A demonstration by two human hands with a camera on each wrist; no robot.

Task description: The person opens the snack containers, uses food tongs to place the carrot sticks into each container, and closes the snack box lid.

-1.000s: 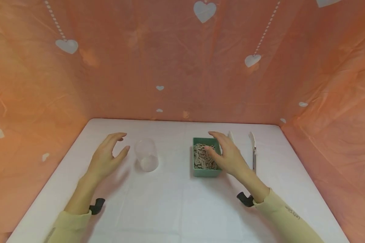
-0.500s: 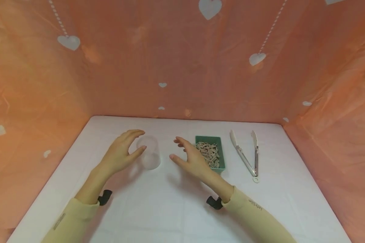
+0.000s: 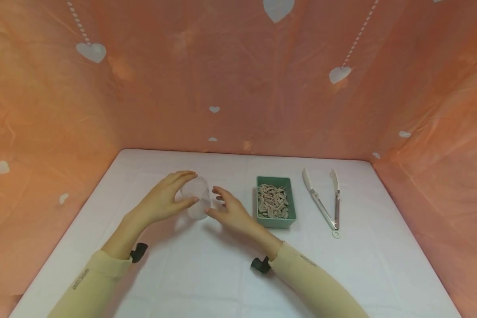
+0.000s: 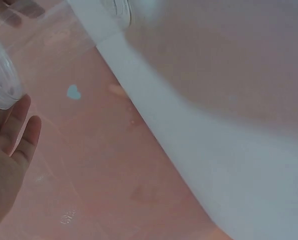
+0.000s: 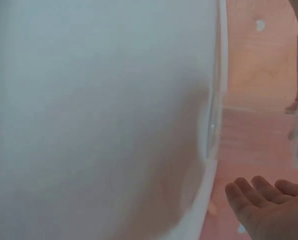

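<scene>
A clear cylindrical container stands upright on the white table, left of centre. My left hand wraps its curved fingers and thumb around the container's left side. In the left wrist view the fingertips of my left hand meet the rim of the container. Just right of it is my right hand, its fingers loosely bent and holding nothing. The right wrist view shows a gap between my right hand and the container.
A green rectangular box holding greyish-brown twisted pieces stands right of centre. Farther right lie metal tongs, spread apart, with pale tips pointing away. An orange cloth with pale hearts hangs behind and beside the table.
My right hand has moved left from over the green box to beside the clear container, uncovering the box and tongs. My left hand has moved right and closed around the container.
</scene>
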